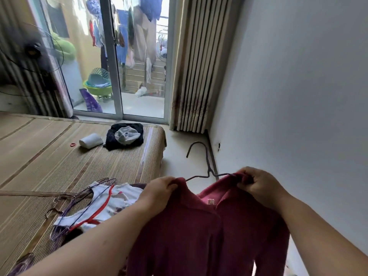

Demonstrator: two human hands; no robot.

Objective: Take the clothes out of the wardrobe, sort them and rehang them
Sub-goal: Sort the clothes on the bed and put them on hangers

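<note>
Head view: left hand (159, 191), right hand (262, 186) pinch the maroon top (189, 236) (one shoulder each); hanger (208, 172) between.

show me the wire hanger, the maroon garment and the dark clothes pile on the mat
wire hanger (208, 169): head view, on the twisted neck below the hook
maroon garment (179, 226): head view, on the broad cloth below the collar
dark clothes pile (138, 141): head view, on dark fabric at its right edge

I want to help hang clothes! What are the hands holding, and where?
The dark red top, on a wire hanger. The left hand grips one shoulder, the right hand the other.
</note>
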